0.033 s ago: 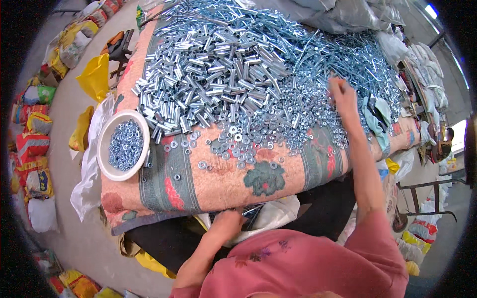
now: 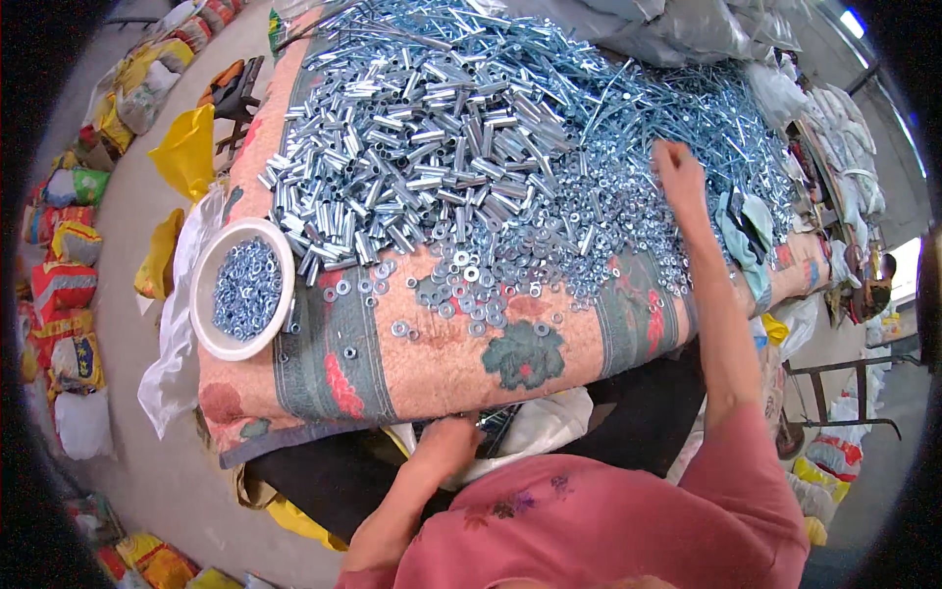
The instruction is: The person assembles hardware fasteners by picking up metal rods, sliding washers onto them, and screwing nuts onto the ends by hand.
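Note:
Over the far right of the heap, my right hand [image 2: 679, 179] is closed, its fingers curled toward the long bolts [image 2: 721, 113]; whatever they pinch is too small to make out. Beneath that hand lie small nuts [image 2: 628, 211]. In my lap my left hand [image 2: 446, 447] is closed at the mouth of a white bag [image 2: 549, 422], seemingly gripping its edge, though its fingertips are partly hidden. Shiny metal pieces show inside the bag. Short metal sleeves [image 2: 422, 147] cover the middle left of the heap, and flat washers [image 2: 471, 273] spread along its near side.
A white bowl [image 2: 206, 304] of washers sits at the left edge of the flowered quilt [image 2: 422, 368]. A pale blue cloth item [image 2: 751, 236] lies at the right. Large plastic sacks [image 2: 667, 29] stand behind the heap, and colourful bags [image 2: 69, 285] line the floor at left.
My right hand has shifted slightly away from me over the heap. My left hand stays at the bag's mouth.

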A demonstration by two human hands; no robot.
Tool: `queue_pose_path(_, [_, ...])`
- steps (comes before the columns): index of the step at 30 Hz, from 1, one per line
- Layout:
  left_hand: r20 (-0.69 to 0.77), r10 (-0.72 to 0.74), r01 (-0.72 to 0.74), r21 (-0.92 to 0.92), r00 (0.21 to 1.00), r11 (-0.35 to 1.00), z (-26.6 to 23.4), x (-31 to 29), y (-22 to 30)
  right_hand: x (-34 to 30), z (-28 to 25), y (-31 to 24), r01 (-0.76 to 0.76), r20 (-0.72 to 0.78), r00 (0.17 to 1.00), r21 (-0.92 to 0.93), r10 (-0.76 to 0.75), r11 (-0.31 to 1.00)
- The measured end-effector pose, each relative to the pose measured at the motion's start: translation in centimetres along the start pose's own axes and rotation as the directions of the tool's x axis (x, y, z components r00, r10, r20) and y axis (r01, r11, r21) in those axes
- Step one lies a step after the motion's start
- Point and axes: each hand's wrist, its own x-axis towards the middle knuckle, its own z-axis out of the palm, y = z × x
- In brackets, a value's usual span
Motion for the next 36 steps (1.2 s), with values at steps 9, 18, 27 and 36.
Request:
queue_pose_path(9, [-0.029, 0.072, -0.074, -0.044, 0.997, 0.996, 1.3, 1.2, -0.7, 13.0, 5.5, 0.6, -0.098, 0.309, 0.91, -0.488, 0.276, 0.867])
queue_pose_path(18, [0.078, -0.019, 0.022, -0.027, 0.997, 0.999, 0.7, 0.9, 0.0, 13.9, 7.4, -1.0, -0.121, 0.393, 0.828, -0.571, 0.4, 0.812])
queue_pose_path(27, [0.048, -0.024, 0.024, -0.001, 0.999, 1.0, 0.6, 1.2, -0.1, 15.9, 7.3, 3.4, -0.357, 0.231, 0.816, -0.521, 0.53, 0.775])
queue_pose_path(36, [-0.019, -0.049, 0.048, -0.084, 0.999, 0.995, 0.3, 0.9, -0.7, 13.1, 8.6, 0.3, -0.174, 0.422, 0.821, -0.456, 0.385, 0.873])
